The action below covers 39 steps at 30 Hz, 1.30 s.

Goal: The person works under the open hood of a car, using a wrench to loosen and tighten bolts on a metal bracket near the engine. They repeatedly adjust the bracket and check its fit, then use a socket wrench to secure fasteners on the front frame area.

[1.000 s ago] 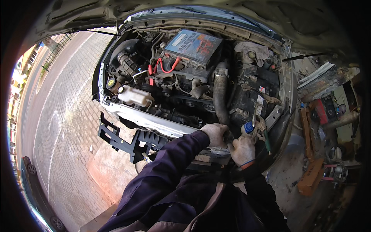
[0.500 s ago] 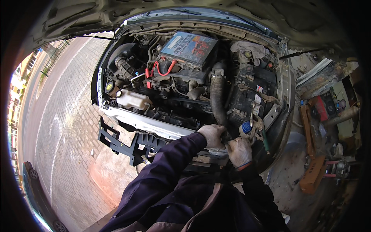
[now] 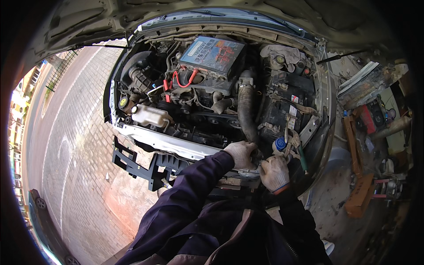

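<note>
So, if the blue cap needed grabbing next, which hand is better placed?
Probably the right hand: it sits just below the blue cap in the picture, while the left hand is farther off, near the thick dark hose's lower end.

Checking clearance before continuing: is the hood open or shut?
Open: the hood shows its underside, and the engine bay lies exposed beyond the left hand.

The left hand [image 3: 240, 154] and right hand [image 3: 274, 173] wore rough, knitted cloth gloves [image 3: 276, 179]. In the middle, the fat hose [image 3: 247, 106] looked like dull, ridged rubber. At middle left, the bottle [image 3: 149, 115] was smooth, cloudy plastic, and the long bar [image 3: 172, 144] below was shiny metal. The black bracket [image 3: 165, 165] was matt plastic. At upper right, the rag [image 3: 289, 56] was wrinkly cloth.
</note>
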Tool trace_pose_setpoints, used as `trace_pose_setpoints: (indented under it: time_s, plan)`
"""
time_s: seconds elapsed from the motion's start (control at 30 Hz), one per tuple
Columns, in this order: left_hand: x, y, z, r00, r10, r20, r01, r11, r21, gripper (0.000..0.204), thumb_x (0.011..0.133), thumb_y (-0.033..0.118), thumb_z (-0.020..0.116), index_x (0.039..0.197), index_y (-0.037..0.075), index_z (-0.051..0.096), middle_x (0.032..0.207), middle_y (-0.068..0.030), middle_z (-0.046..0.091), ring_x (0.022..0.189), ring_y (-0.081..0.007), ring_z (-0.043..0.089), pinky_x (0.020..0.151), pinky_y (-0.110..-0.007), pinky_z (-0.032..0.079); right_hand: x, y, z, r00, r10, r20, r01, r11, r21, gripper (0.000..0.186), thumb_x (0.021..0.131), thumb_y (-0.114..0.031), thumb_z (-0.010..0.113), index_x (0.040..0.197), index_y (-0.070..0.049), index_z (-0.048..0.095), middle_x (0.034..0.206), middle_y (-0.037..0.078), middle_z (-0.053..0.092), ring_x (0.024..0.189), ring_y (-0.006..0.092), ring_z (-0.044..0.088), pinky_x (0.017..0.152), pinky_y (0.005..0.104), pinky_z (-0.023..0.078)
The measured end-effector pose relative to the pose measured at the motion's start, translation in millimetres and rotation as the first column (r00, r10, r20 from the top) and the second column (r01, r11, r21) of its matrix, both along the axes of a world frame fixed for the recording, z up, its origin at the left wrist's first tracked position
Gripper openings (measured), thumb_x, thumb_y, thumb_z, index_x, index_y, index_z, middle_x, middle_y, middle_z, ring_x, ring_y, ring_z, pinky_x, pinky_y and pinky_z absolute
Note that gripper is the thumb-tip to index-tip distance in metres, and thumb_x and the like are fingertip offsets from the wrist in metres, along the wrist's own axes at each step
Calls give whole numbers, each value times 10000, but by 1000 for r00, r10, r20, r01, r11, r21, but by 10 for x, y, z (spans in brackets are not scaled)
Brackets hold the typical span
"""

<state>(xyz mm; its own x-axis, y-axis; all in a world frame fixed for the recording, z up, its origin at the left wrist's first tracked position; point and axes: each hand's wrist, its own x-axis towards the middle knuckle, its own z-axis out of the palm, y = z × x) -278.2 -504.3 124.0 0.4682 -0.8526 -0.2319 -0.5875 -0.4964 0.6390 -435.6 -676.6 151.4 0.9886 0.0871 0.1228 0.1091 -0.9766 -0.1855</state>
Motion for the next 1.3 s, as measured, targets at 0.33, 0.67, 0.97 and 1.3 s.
trace_pose_setpoints:
  time_s: [0.33,0.67,0.97,1.3]
  plan:
    - [4,-23,-30,1000,7,-6,-7,1000,22,713,805,467,907,1354,67,692,1287,-181,789,1284,-365,728,1110,-486,596,-25,-2,-113,999,-24,28,22,998,65,215,911,-232,844,1047,-66,834,1001,165,742,1066,386,709,1001,540,532]
    - [15,-18,43,999,-5,-47,7,999,51,738,802,464,909,1379,66,680,1297,-186,783,1292,-375,718,1117,-491,590,36,-26,-37,996,7,84,-15,995,99,187,932,-249,824,931,-63,813,977,149,751,1047,376,713,980,529,540]
    - [4,-31,-94,1000,11,-2,-11,1000,21,843,786,462,921,1497,102,644,1347,-193,765,1314,-369,710,1133,-481,587,46,-30,-4,999,-40,12,39,996,82,204,922,-252,843,912,-51,810,997,143,758,1059,369,714,1010,534,541]
    - [-2,-29,-74,999,37,-29,-36,999,13,796,795,500,925,1411,52,693,1350,-219,765,1325,-383,712,1128,-487,590,42,12,11,1000,-10,-22,13,993,117,102,915,-137,782,959,-60,832,1065,138,785,1068,374,722,1004,518,550]
